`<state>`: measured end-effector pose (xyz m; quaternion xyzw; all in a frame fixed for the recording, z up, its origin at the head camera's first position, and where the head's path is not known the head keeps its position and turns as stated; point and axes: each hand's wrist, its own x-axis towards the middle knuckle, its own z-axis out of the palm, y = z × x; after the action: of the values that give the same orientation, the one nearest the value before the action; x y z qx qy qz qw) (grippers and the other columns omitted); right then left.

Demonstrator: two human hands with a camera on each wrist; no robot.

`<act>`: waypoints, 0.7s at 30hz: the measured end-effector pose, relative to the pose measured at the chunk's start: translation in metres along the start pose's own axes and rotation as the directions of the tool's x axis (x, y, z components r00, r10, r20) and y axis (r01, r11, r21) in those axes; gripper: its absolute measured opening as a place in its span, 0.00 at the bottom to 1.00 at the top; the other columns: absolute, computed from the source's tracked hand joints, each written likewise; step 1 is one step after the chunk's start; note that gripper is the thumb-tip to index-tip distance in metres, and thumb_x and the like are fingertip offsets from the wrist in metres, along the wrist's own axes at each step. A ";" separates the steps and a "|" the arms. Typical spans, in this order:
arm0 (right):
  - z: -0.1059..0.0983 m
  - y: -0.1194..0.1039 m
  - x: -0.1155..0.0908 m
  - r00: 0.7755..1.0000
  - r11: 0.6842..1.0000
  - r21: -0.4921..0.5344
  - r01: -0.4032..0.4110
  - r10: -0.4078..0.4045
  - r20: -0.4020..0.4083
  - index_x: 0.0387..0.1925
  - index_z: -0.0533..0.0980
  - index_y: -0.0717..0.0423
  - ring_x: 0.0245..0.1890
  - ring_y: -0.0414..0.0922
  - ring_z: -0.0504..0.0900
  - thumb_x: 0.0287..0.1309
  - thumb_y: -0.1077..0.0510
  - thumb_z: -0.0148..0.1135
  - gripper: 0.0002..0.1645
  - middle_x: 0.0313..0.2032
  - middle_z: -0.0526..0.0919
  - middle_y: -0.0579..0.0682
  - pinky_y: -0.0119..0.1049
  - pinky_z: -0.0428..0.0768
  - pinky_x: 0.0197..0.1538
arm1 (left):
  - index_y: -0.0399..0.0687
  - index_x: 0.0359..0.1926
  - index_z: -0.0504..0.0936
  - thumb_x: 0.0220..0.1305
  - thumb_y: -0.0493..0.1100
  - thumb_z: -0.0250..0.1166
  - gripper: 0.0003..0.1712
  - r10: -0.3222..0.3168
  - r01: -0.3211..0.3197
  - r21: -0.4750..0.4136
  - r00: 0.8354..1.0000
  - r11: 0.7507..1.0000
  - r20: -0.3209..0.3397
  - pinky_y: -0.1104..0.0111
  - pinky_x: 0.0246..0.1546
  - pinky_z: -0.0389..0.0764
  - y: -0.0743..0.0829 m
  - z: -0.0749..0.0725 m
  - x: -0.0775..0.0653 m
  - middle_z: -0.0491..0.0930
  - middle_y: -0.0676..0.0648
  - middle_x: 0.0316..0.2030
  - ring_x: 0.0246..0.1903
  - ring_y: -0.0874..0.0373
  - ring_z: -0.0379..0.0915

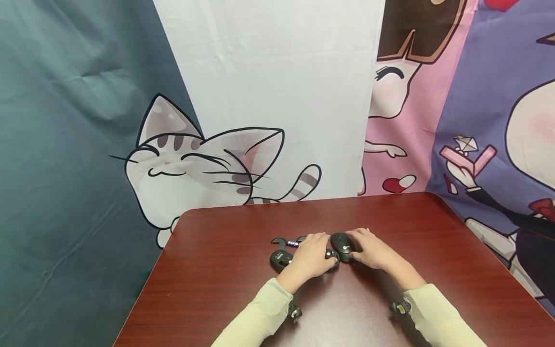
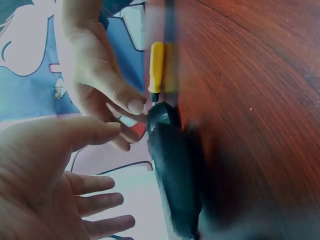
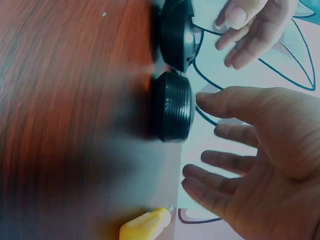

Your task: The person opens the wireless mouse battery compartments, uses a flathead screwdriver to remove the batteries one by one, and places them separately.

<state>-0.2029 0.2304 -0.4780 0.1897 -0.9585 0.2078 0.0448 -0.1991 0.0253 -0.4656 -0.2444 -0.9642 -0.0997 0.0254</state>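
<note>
Black mouse (image 1: 340,242) on the table (image 1: 208,289) between two loose hands.
The left hand (image 1: 310,255), relaxed, half-hides a dark object (image 1: 334,254); whether the right hand (image 1: 371,248), also unclenched, touches the mouse I can't tell.

Right grip (image 3: 270,155) beside ridged black mouse (image 3: 173,107), yellow handle (image 3: 144,226)

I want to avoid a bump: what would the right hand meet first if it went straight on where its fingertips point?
The right hand would probably meet the black mouse first; depth makes the exact gap unclear.
</note>
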 end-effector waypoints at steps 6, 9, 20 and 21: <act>0.001 0.009 -0.002 0.996 0.996 -0.007 0.084 -0.084 0.019 0.61 0.66 0.63 0.60 0.66 0.65 0.42 0.62 0.72 0.42 0.61 0.66 0.68 0.65 0.59 0.64 | 0.51 0.63 0.67 0.52 0.64 0.63 0.40 0.014 -0.015 0.037 1.000 0.999 0.024 0.59 0.65 0.64 0.015 0.010 0.015 0.66 0.50 0.64 0.64 0.52 0.60; 0.003 0.015 -0.002 0.991 0.991 -0.003 0.130 -0.130 0.036 0.61 0.65 0.65 0.62 0.65 0.63 0.40 0.64 0.72 0.44 0.62 0.64 0.69 0.66 0.53 0.65 | 0.50 0.63 0.66 0.51 0.65 0.64 0.43 0.001 -0.005 0.083 0.999 0.997 0.043 0.56 0.66 0.63 0.022 0.016 0.022 0.66 0.49 0.64 0.65 0.52 0.59; 0.011 0.027 -0.001 0.978 0.986 -0.005 0.169 -0.167 0.124 0.62 0.64 0.65 0.62 0.62 0.64 0.43 0.61 0.70 0.43 0.61 0.67 0.65 0.64 0.58 0.65 | 0.47 0.61 0.69 0.46 0.67 0.67 0.45 -0.055 0.030 0.214 0.992 0.976 0.112 0.56 0.69 0.56 0.032 0.028 0.037 0.73 0.51 0.57 0.63 0.56 0.62; 0.011 0.028 -0.001 0.977 0.984 -0.007 0.179 -0.177 0.117 0.62 0.64 0.65 0.61 0.62 0.66 0.43 0.61 0.70 0.42 0.60 0.69 0.64 0.64 0.58 0.64 | 0.46 0.60 0.70 0.46 0.67 0.67 0.44 -0.047 0.022 0.221 0.993 0.975 0.112 0.57 0.69 0.56 0.033 0.028 0.038 0.74 0.51 0.56 0.62 0.56 0.62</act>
<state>-0.2132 0.2499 -0.4991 0.2862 -0.9405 0.1832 0.0093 -0.2169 0.0771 -0.4834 -0.2287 -0.9733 0.0211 -0.0057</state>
